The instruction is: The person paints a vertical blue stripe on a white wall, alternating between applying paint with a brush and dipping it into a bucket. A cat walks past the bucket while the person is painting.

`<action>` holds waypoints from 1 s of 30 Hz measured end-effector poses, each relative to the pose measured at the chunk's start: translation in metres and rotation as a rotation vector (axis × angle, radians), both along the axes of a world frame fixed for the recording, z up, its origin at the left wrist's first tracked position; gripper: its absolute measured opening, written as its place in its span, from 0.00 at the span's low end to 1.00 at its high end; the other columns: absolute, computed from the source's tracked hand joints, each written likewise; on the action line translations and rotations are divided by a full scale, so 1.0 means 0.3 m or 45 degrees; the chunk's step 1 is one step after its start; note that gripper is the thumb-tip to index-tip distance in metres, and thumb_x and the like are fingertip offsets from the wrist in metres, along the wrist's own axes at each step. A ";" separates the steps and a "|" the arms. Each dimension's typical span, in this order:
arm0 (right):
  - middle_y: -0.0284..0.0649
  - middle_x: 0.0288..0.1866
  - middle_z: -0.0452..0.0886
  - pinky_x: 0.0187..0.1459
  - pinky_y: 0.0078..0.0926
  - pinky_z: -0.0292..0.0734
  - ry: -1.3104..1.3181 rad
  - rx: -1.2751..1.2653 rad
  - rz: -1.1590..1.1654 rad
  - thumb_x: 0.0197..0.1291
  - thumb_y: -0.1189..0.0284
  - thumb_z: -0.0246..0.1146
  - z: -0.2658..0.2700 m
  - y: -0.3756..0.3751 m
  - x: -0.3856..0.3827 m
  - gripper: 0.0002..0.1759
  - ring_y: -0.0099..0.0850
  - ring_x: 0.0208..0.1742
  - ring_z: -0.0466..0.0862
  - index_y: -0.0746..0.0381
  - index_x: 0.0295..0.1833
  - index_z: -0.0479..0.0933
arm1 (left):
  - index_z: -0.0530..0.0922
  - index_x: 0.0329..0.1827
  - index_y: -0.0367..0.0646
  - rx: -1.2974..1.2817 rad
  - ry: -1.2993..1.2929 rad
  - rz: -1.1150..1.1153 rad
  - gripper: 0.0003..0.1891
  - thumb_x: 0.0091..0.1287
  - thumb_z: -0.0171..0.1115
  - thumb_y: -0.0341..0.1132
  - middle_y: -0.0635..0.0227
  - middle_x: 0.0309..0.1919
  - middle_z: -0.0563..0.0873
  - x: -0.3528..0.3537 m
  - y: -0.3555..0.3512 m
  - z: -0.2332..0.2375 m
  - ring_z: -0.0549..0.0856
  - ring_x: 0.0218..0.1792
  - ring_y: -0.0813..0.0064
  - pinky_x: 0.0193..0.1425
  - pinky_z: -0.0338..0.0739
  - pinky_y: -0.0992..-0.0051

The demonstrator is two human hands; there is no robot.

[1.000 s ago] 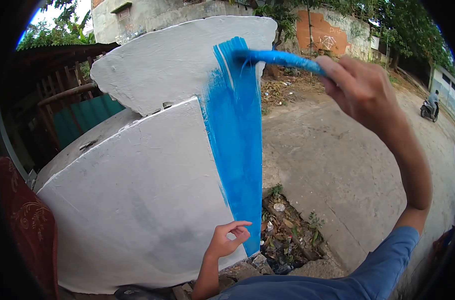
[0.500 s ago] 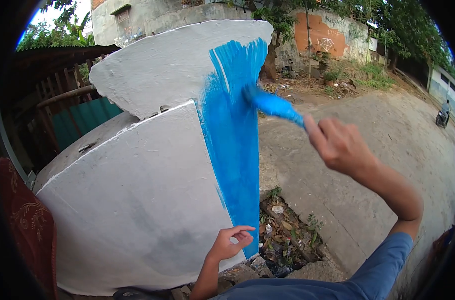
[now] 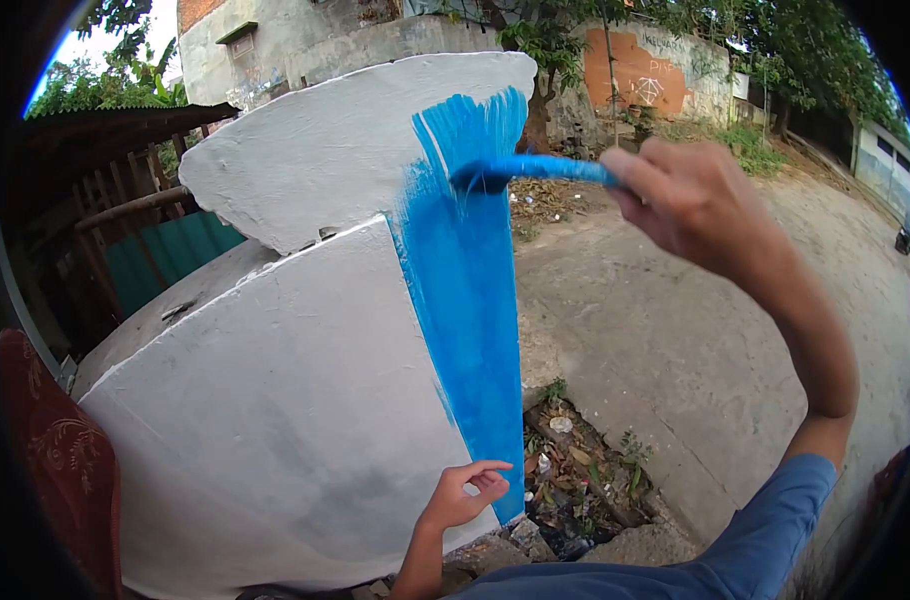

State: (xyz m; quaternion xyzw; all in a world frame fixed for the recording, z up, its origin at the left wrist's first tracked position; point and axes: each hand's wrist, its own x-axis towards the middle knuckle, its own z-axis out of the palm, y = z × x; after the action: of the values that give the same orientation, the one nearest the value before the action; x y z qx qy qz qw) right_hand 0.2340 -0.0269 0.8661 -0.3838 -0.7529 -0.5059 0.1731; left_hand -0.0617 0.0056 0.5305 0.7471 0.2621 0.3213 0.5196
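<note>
My right hand (image 3: 690,205) is closed around the handle of a blue-smeared paintbrush (image 3: 555,168). The dark bristles press on the upper part of a blue painted strip (image 3: 465,320), which runs down the right end of a white masonry wall (image 3: 265,390). At the top of the strip the paint ends in ragged streaks on a white, rough-edged slab (image 3: 305,140). Low down, my left hand (image 3: 465,495) hovers in front of the strip's lower end, fingers loosely curved and apart, with nothing in it.
Right of the wall's foot lies a ditch (image 3: 585,470) with leaves and litter, bordered by a concrete road (image 3: 665,330). A dark red patterned cloth (image 3: 60,460) stands at the left edge. Behind are a wooden shed (image 3: 125,190), a tree and a building.
My right hand has risen a little, and the brush head has shifted left across the blue strip, its handle now nearly level. The left hand has stayed almost still.
</note>
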 end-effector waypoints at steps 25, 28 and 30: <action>0.39 0.24 0.73 0.19 0.34 0.70 0.154 -0.168 0.077 0.57 0.72 0.63 -0.180 -0.096 -0.068 0.15 0.37 0.20 0.77 0.67 0.48 0.74 | 0.82 0.55 0.39 -0.036 0.040 -0.049 0.15 0.65 0.66 0.31 0.68 0.34 0.89 0.011 0.006 -0.016 0.86 0.35 0.81 0.44 0.79 0.78; 0.39 0.23 0.73 0.19 0.34 0.71 0.140 -0.244 0.127 0.57 0.72 0.64 -0.154 -0.095 -0.083 0.13 0.36 0.20 0.78 0.67 0.45 0.74 | 0.82 0.55 0.40 -0.062 0.041 -0.046 0.15 0.65 0.66 0.31 0.68 0.34 0.89 0.013 0.004 -0.018 0.86 0.35 0.81 0.44 0.79 0.78; 0.38 0.22 0.74 0.19 0.33 0.71 0.070 -0.209 0.031 0.55 0.71 0.66 -0.111 -0.043 -0.066 0.12 0.35 0.19 0.77 0.65 0.42 0.75 | 0.82 0.55 0.40 -0.047 0.050 -0.046 0.15 0.65 0.66 0.31 0.68 0.34 0.89 0.010 0.003 -0.013 0.86 0.35 0.81 0.44 0.79 0.78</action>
State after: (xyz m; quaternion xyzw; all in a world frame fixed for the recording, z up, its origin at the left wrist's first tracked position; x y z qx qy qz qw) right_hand 0.2142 -0.0399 0.8329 -0.4013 -0.7914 -0.4295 0.1677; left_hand -0.0587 0.0065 0.5266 0.7482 0.2645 0.2922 0.5338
